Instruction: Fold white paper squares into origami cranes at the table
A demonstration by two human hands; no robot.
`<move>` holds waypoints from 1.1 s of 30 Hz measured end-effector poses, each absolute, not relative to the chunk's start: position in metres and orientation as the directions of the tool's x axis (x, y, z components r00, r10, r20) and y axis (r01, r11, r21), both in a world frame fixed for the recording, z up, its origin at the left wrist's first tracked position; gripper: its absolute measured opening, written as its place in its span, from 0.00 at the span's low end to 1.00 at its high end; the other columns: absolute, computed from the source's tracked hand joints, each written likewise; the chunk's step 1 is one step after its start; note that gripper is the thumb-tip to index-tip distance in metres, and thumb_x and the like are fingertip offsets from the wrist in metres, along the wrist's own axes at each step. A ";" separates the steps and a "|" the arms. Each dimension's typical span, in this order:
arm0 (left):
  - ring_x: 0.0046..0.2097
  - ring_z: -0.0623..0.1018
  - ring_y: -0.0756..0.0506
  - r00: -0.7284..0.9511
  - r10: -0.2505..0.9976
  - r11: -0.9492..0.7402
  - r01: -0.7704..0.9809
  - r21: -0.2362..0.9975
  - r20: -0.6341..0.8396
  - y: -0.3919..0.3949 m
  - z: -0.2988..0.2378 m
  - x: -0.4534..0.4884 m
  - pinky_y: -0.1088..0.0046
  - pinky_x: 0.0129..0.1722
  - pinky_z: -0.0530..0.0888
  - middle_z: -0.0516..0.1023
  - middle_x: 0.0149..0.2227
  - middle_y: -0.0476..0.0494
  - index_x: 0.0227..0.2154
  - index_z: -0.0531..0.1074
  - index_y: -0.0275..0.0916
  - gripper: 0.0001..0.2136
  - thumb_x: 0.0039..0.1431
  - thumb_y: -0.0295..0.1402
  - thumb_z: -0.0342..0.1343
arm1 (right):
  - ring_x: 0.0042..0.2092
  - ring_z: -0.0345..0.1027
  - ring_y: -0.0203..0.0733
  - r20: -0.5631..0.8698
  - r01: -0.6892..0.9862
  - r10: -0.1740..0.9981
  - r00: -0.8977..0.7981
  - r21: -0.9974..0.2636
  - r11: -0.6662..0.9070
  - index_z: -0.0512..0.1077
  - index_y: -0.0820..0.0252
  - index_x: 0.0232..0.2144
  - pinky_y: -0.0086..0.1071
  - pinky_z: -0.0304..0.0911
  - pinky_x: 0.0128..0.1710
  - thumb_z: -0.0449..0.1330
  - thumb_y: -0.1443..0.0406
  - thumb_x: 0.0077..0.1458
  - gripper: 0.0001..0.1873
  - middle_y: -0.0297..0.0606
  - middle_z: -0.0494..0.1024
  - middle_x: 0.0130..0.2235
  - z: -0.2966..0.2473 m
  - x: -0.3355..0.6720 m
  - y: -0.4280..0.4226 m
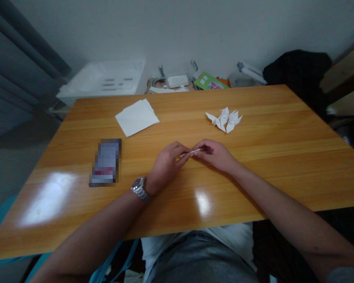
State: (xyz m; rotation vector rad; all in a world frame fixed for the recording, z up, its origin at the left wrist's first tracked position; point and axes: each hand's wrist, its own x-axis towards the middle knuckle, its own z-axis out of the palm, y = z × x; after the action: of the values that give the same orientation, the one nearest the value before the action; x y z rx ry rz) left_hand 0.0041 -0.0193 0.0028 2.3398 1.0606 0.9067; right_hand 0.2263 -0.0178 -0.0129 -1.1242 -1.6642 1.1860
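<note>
A small piece of folded white paper (196, 151) is pinched between my two hands over the middle of the wooden table (177, 212). My left hand (168, 163) grips its left end with thumb and fingers, and a metal watch (140, 188) sits on that wrist. From the other side, the fingers of my right hand (216, 154) close on the paper's right end. Much of the paper is hidden by the fingertips. Beyond my right hand lies a cluster of several folded white paper cranes (225, 120).
Flat white paper sheets (137, 117) lie stacked at the back left. A phone (106, 162), blurred out, rests left of my left hand. Behind the table stand a white plastic bin (103, 80) and a green booklet (210, 81). A dark cloth heap (297, 74) is at the right.
</note>
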 end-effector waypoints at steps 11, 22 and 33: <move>0.41 0.78 0.47 0.478 0.796 -0.592 0.484 0.644 0.372 -0.019 0.002 0.004 0.72 0.42 0.74 0.80 0.38 0.45 0.40 0.79 0.39 0.07 0.69 0.35 0.58 | 0.38 0.73 0.43 0.222 0.345 0.922 -0.316 -0.879 0.330 0.80 0.56 0.36 0.37 0.67 0.39 0.69 0.54 0.57 0.12 0.39 0.80 0.37 -0.004 0.227 -0.019; 0.41 0.79 0.47 0.423 0.814 -0.573 0.470 0.671 0.398 -0.016 -0.001 0.001 0.72 0.42 0.76 0.81 0.39 0.45 0.42 0.79 0.40 0.07 0.67 0.36 0.60 | 0.37 0.73 0.43 0.168 0.325 0.960 -0.226 -0.916 0.236 0.78 0.58 0.34 0.36 0.66 0.39 0.67 0.53 0.58 0.14 0.39 0.81 0.36 -0.007 0.230 -0.016; 0.38 0.79 0.47 0.427 0.798 -0.598 0.467 0.651 0.426 -0.016 0.003 0.003 0.72 0.39 0.75 0.81 0.36 0.46 0.38 0.79 0.40 0.05 0.66 0.34 0.61 | 0.41 0.74 0.45 0.289 0.333 0.904 -0.316 -0.858 0.391 0.81 0.54 0.33 0.41 0.69 0.45 0.66 0.52 0.60 0.14 0.40 0.81 0.38 0.002 0.228 -0.019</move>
State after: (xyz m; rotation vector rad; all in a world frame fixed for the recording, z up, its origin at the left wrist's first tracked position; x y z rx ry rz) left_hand 0.0026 -0.0160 0.0029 2.2473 1.0713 1.0166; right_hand 0.2283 -0.0191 0.0015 -1.0695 -1.8434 0.8937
